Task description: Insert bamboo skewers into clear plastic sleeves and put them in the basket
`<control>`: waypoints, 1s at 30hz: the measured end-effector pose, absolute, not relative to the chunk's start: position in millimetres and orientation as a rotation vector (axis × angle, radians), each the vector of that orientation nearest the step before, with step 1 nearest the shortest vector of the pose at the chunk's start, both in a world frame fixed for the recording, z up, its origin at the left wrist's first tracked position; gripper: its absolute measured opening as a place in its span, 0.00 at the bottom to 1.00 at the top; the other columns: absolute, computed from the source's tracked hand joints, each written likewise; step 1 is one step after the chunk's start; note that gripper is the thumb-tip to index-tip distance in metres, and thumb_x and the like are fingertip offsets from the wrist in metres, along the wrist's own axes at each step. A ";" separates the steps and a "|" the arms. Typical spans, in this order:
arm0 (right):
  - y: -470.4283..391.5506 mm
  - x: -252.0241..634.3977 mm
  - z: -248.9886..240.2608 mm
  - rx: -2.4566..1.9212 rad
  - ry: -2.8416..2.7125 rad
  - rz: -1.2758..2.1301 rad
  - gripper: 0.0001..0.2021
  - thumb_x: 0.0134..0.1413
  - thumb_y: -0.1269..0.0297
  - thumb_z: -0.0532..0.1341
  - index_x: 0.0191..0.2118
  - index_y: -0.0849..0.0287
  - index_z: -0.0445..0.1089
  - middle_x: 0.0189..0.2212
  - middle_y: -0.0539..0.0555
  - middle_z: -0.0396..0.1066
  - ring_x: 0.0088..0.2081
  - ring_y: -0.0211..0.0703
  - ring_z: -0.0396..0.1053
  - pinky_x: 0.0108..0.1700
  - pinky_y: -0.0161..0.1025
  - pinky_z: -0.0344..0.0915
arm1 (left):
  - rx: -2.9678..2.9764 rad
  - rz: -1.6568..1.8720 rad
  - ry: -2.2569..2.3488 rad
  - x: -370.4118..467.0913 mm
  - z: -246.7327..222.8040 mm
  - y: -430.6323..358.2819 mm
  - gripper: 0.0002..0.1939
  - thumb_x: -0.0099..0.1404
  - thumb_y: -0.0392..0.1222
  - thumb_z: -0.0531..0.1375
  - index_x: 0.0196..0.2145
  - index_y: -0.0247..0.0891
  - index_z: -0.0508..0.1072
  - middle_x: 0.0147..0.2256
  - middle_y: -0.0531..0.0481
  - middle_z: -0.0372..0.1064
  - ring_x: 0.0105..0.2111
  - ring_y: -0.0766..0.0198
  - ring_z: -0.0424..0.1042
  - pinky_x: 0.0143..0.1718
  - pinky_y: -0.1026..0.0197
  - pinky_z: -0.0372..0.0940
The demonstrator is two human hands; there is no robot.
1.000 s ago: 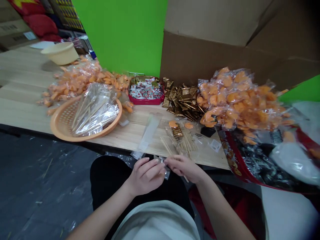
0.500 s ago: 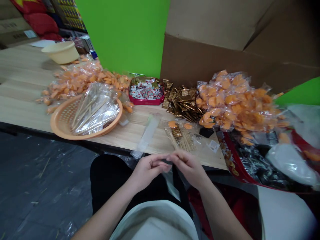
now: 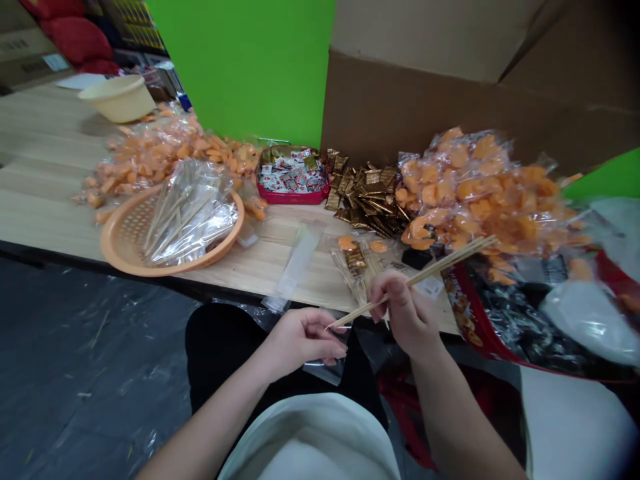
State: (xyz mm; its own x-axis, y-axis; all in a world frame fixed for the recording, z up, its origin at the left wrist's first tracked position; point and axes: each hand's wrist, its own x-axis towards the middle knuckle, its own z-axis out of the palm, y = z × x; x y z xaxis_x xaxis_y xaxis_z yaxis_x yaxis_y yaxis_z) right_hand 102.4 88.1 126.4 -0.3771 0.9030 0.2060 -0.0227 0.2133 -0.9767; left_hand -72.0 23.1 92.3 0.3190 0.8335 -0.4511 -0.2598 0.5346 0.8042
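Over my lap, my left hand [image 3: 305, 343] pinches a clear plastic bag [image 3: 327, 370] that hangs below its fingers. My right hand [image 3: 407, 313] grips a thin bundle of wooden sticks [image 3: 450, 259], tilted with its lower end at my left fingertips and the bag's upper part. Whether the tips are inside the bag I cannot tell. Beyond my hands, more sticks [image 3: 350, 280], orange discs [image 3: 379, 247] and a gold packet [image 3: 356, 261] lie on the table. Flat clear bags [image 3: 296, 263] lie to their left.
An orange basket [image 3: 117, 250] with bagged sticks stands left, before bagged orange pieces [image 3: 145, 157]. A red tin [image 3: 293, 198] of small packets, gold packets [image 3: 373, 193] and another orange pile [image 3: 470, 180] stand at the back. A red tray [image 3: 465, 310] sits right.
My right hand has moved right and up from beside my left hand and now holds the bundle of sticks. The clear bag shows lower down under my left hand.
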 end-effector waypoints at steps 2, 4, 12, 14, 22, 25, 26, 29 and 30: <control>91.7 101.0 121.3 -0.869 -1.642 1.347 0.19 0.62 0.54 0.47 0.26 0.59 0.62 0.16 0.46 0.56 0.18 0.32 0.57 0.20 0.32 0.52 | 0.691 0.787 0.965 -74.1 94.3 23.4 0.14 0.46 0.34 0.68 0.32 0.32 0.73 0.25 0.50 0.75 0.21 0.70 0.70 0.26 0.67 0.67; 93.0 99.7 116.4 -0.861 -1.649 1.433 0.19 0.62 0.54 0.46 0.25 0.59 0.62 0.15 0.45 0.55 0.17 0.32 0.55 0.20 0.32 0.50 | 0.695 0.765 0.940 -75.5 95.4 24.4 0.13 0.46 0.34 0.68 0.32 0.32 0.73 0.26 0.49 0.75 0.22 0.70 0.71 0.26 0.66 0.67; 77.9 87.8 101.6 -0.955 -1.709 1.668 0.19 0.61 0.53 0.47 0.25 0.59 0.62 0.17 0.45 0.56 0.19 0.32 0.56 0.21 0.30 0.54 | 0.769 0.717 0.753 -81.4 101.7 28.3 0.18 0.51 0.36 0.66 0.41 0.35 0.73 0.39 0.44 0.74 0.38 0.60 0.74 0.41 0.59 0.66; 85.0 89.5 101.1 -0.978 -1.752 1.617 0.16 0.58 0.52 0.51 0.32 0.59 0.66 0.23 0.49 0.63 0.25 0.35 0.63 0.26 0.32 0.61 | 0.790 0.701 0.762 -82.9 99.5 27.5 0.16 0.54 0.38 0.63 0.42 0.34 0.73 0.38 0.43 0.75 0.35 0.61 0.74 0.39 0.60 0.66; 101.5 94.5 125.7 -0.940 -1.818 1.039 0.20 0.62 0.59 0.45 0.58 0.52 0.55 0.57 0.55 0.60 0.59 0.44 0.54 0.58 0.49 0.52 | 0.815 0.773 0.859 -74.3 89.8 29.4 0.16 0.56 0.38 0.62 0.44 0.33 0.71 0.37 0.43 0.74 0.33 0.63 0.74 0.39 0.60 0.66; 80.0 90.9 128.6 -0.761 -2.269 1.203 0.21 0.61 0.61 0.50 0.59 0.53 0.54 0.59 0.55 0.56 0.62 0.45 0.49 0.61 0.50 0.46 | 0.862 0.901 0.875 -76.4 96.5 32.7 0.15 0.55 0.36 0.62 0.42 0.32 0.71 0.35 0.45 0.74 0.35 0.62 0.74 0.41 0.59 0.65; 74.9 90.6 126.5 -0.791 -2.231 1.210 0.22 0.60 0.61 0.51 0.60 0.54 0.53 0.59 0.56 0.55 0.61 0.46 0.49 0.60 0.50 0.48 | 0.860 0.926 0.892 -78.0 98.5 32.9 0.16 0.55 0.36 0.62 0.43 0.32 0.70 0.35 0.45 0.74 0.35 0.62 0.74 0.42 0.59 0.65; 70.0 91.2 115.9 -1.076 -1.876 1.158 0.17 0.59 0.59 0.52 0.52 0.57 0.60 0.48 0.59 0.66 0.50 0.45 0.64 0.49 0.44 0.63 | 0.809 0.934 0.964 -81.8 100.2 30.3 0.22 0.57 0.36 0.61 0.49 0.35 0.63 0.33 0.46 0.75 0.33 0.62 0.74 0.42 0.56 0.65; 70.1 90.9 112.7 -1.138 -1.843 1.165 0.13 0.58 0.59 0.53 0.46 0.58 0.65 0.41 0.57 0.69 0.43 0.44 0.67 0.43 0.41 0.65 | 0.817 0.940 0.994 -82.1 99.5 28.7 0.24 0.57 0.36 0.61 0.51 0.36 0.61 0.32 0.47 0.75 0.33 0.62 0.74 0.42 0.56 0.65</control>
State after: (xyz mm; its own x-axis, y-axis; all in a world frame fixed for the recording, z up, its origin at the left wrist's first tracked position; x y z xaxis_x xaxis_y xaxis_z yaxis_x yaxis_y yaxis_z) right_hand 90.9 70.1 112.7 -0.3956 0.9147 0.0830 0.3174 0.2210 -0.9222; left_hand -82.1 28.7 99.5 0.2465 0.9168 -0.3142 -0.2625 0.3752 0.8890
